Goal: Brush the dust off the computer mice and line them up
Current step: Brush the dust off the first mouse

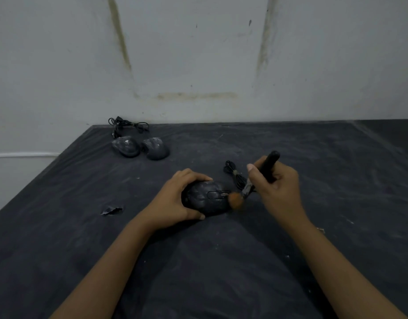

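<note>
Left hand [175, 199] is wrapped around the sides of the mouse [207, 199] mid-surface [313, 157], right hand [276, 185] closed on the brush [251, 185], bristles at its front end. Two more mice [141, 147] sit side by side at the back left. The mouse is probably light, hard plastic and a bit slick with dust, so pinching the flanks makes sense; watch the bundled cable [235, 176].

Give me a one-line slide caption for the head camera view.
Left hand steadies a dusty mouse while the right hand sweeps it with a brush.
</note>
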